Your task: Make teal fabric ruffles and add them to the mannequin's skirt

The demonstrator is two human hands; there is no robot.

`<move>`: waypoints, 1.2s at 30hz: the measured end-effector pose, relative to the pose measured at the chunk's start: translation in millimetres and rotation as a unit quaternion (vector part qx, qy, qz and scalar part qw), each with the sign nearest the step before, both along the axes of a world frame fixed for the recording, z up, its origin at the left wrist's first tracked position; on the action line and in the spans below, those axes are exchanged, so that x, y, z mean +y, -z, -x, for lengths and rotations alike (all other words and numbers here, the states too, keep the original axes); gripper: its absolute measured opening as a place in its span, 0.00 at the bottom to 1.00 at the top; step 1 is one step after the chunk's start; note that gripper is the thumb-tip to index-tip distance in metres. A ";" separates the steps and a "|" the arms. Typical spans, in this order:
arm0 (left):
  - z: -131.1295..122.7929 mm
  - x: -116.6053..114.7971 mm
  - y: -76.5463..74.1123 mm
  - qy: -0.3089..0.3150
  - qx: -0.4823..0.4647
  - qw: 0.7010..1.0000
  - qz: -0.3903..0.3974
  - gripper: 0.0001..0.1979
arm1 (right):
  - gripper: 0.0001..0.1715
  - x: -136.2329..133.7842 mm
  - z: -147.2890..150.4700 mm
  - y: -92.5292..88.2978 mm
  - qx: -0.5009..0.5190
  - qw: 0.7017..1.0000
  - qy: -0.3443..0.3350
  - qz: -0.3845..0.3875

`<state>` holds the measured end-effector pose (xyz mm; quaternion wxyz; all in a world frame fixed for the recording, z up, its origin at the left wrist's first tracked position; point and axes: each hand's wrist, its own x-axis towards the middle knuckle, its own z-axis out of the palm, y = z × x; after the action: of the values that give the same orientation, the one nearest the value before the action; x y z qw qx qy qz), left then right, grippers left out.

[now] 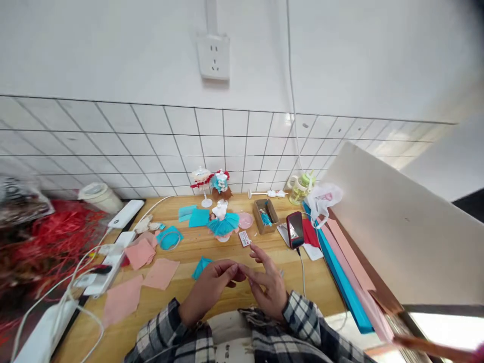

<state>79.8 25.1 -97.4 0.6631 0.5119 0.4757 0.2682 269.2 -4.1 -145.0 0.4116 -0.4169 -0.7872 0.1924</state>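
My left hand (215, 283) is closed in a pinch, its thumb against the curled fingers. My right hand (269, 285) meets its fingertips, with thumb and forefinger near together and the other fingers raised. Whatever lies between the fingertips is too small to make out. A folded piece of turquoise cloth (201, 266) lies just behind my left hand. Past my hands stands a small white dress form (220, 207) wearing a turquoise skirt (224, 223) over pink. A small printed packet (244, 238) lies beyond my right fingertips.
Pink cloth pieces (162, 274) and power strips (108, 267) with cables lie left. Two dressed miniature forms (201, 176) stand by the wall. To the right are a cardboard box (265, 216), a phone (295, 229) on a cable, a green bottle (301, 189) and fabric lengths (346, 277).
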 end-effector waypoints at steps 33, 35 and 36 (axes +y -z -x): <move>62.6 -35.1 -18.0 0.028 0.025 0.999 -0.015 0.17 | 0.36 -34.6 54.1 -6.1 0.089 0.989 -0.101 0.056; 62.2 -36.5 -17.1 0.025 0.024 0.999 -0.011 0.17 | 0.34 -34.7 54.2 -4.3 0.100 0.988 -0.105 0.060; 62.1 -37.2 -16.4 0.023 0.028 0.999 -0.014 0.17 | 0.33 -35.0 54.5 -3.2 0.105 0.986 -0.110 0.062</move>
<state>17.7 -12.1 -81.1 0.6482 0.5391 0.4787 0.2452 214.7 -39.1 -141.8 0.4418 -0.3301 -0.7671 0.3277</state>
